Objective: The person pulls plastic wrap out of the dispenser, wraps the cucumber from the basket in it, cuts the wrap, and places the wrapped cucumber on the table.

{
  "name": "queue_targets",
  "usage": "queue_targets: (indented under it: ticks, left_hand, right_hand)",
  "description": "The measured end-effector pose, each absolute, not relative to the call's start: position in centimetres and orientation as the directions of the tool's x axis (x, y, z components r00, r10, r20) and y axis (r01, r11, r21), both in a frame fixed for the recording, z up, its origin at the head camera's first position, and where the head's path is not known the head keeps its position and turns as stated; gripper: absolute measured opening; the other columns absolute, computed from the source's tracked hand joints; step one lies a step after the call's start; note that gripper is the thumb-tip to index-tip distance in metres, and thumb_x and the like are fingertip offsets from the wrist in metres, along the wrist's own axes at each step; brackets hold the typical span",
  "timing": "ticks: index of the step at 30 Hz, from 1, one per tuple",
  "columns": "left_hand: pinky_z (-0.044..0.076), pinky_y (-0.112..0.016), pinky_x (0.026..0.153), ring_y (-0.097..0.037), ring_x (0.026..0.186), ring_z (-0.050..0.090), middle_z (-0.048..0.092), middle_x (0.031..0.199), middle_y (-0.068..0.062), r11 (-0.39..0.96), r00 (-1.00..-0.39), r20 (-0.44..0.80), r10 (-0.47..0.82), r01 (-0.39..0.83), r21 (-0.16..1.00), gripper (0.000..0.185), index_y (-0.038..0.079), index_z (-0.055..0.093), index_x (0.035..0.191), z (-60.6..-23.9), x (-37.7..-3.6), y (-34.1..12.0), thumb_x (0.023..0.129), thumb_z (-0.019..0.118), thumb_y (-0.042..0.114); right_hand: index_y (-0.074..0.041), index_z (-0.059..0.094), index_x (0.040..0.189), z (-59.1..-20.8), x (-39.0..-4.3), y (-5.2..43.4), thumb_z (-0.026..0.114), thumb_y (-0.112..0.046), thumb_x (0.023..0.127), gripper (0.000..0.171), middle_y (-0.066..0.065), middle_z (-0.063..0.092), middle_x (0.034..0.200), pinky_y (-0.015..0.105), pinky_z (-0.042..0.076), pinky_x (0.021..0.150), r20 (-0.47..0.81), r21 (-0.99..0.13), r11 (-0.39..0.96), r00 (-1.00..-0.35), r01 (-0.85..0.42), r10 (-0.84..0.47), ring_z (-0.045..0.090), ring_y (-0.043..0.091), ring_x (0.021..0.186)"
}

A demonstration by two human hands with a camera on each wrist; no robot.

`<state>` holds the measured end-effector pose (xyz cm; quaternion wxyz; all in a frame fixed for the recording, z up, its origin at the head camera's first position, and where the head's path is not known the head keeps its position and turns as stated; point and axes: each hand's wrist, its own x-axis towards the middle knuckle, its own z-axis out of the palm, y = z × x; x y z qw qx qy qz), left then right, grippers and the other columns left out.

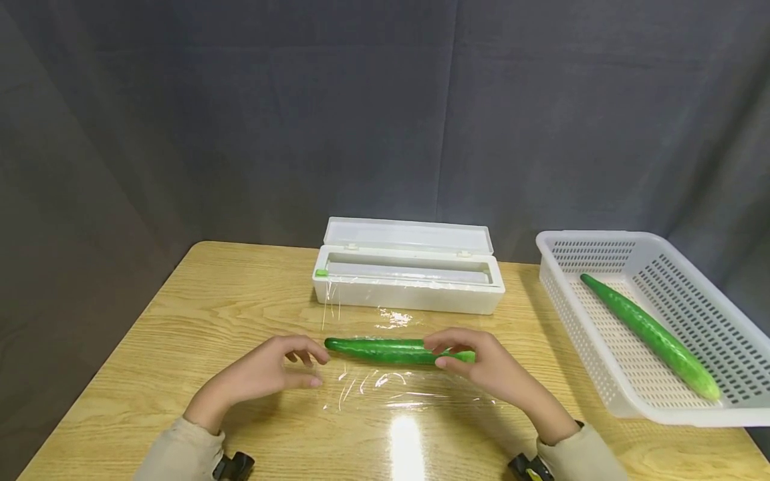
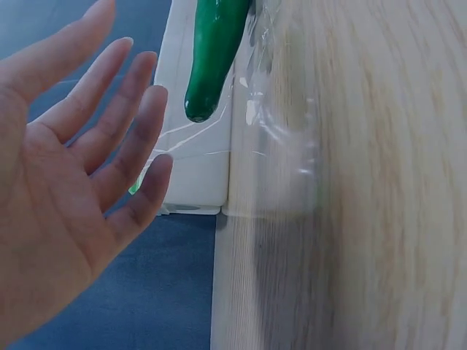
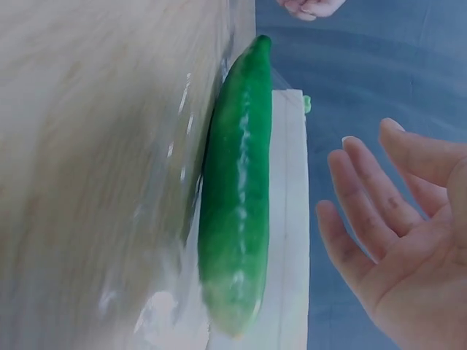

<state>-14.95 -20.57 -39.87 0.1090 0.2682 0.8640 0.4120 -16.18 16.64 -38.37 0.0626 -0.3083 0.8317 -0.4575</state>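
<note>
A green cucumber (image 1: pixel 379 351) lies crosswise on a sheet of clear plastic wrap (image 1: pixel 385 391) spread over the table. The wrap runs back to a white wrap dispenser box (image 1: pixel 409 297) whose lid is raised. Just off the cucumber's dark left end is my left hand (image 1: pixel 279 367), fingers loosely bent and holding nothing. My right hand (image 1: pixel 481 364) hovers by the paler right end, overlapping it in the head view. In the right wrist view the fingers stand apart from the cucumber (image 3: pixel 237 197), with nothing in the palm. The left wrist view shows the left fingers (image 2: pixel 135 138) spread beside the cucumber tip.
A white plastic basket (image 1: pixel 592 357) with slotted walls stands at the right, and a second cucumber (image 1: pixel 652 334) lies in it. A green slider (image 1: pixel 321 273) sits at the box's left front edge. Behind the wooden table (image 1: pixel 180 314) hangs a dark grey curtain (image 1: pixel 385 120).
</note>
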Motion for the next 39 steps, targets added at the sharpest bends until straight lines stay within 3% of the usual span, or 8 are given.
queue_targets:
  ticks: [4,11,19,26,32,39]
  left_hand:
    - [0.046,-0.042,0.091,-0.021,0.099,0.058,0.067,0.113,0.003,0.511,-0.818,-0.007,0.575,0.353,0.783,0.030,0.013,0.070,0.113,-39.8,-14.8,-20.5,0.087,0.078,0.027]
    - [0.049,-0.031,0.078,-0.014,0.088,0.059,0.068,0.111,-0.002,0.511,-0.793,-0.084,0.604,0.304,0.804,0.030,0.011,0.070,0.111,-40.0,-14.8,-20.6,0.087,0.078,0.027]
    - [0.051,-0.030,0.078,-0.015,0.089,0.062,0.068,0.109,-0.003,0.518,-0.788,-0.127,0.603,0.265,0.813,0.030,0.010,0.070,0.111,-40.2,-14.8,-20.7,0.086,0.079,0.026]
    - [0.051,-0.032,0.082,-0.022,0.094,0.062,0.068,0.107,-0.003,0.507,-0.782,-0.144,0.607,0.242,0.827,0.027,0.009,0.071,0.109,-40.3,-14.8,-20.6,0.086,0.079,0.021]
    - [0.050,-0.029,0.077,-0.020,0.087,0.060,0.069,0.099,0.001,0.530,-0.763,-0.174,0.623,0.247,0.811,0.026,0.010,0.072,0.105,-40.4,-14.8,-20.6,0.082,0.082,0.019]
    - [0.049,-0.027,0.075,-0.016,0.084,0.059,0.069,0.099,0.003,0.542,-0.759,-0.198,0.620,0.233,0.807,0.024,0.012,0.073,0.102,-40.5,-14.6,-20.6,0.081,0.083,0.016]
  right_hand:
    - [-0.007,0.068,0.122,-38.6,-15.6,17.9,0.070,-0.011,0.093,0.029,0.003,0.071,0.113,0.037,0.053,0.089,0.178,-0.785,0.425,-0.822,-0.450,-0.542,0.066,0.021,0.100]
    - [-0.009,0.069,0.121,-38.9,-14.7,20.1,0.068,-0.012,0.094,0.027,0.002,0.069,0.116,0.034,0.054,0.085,0.125,-0.812,0.442,-0.853,-0.382,-0.507,0.065,0.020,0.102]
    - [-0.007,0.071,0.115,-39.5,-13.9,22.2,0.069,-0.008,0.093,0.022,0.004,0.071,0.108,0.030,0.054,0.079,0.179,-0.783,0.457,-0.857,-0.422,-0.484,0.065,0.011,0.093]
    - [-0.004,0.071,0.113,-40.6,-13.5,23.9,0.067,-0.004,0.093,0.020,0.002,0.072,0.106,0.028,0.053,0.077,0.194,-0.790,0.449,-0.866,-0.416,-0.460,0.066,0.015,0.096]
    - [-0.001,0.070,0.110,-41.3,-13.5,25.0,0.068,-0.003,0.092,0.019,0.005,0.072,0.104,0.028,0.053,0.073,0.233,-0.771,0.437,-0.843,-0.463,-0.484,0.067,0.016,0.094]
    - [0.001,0.071,0.107,-42.2,-13.4,26.0,0.068,0.003,0.090,0.017,0.008,0.073,0.101,0.027,0.054,0.071,0.213,-0.764,0.469,-0.859,-0.444,-0.465,0.064,0.005,0.089]
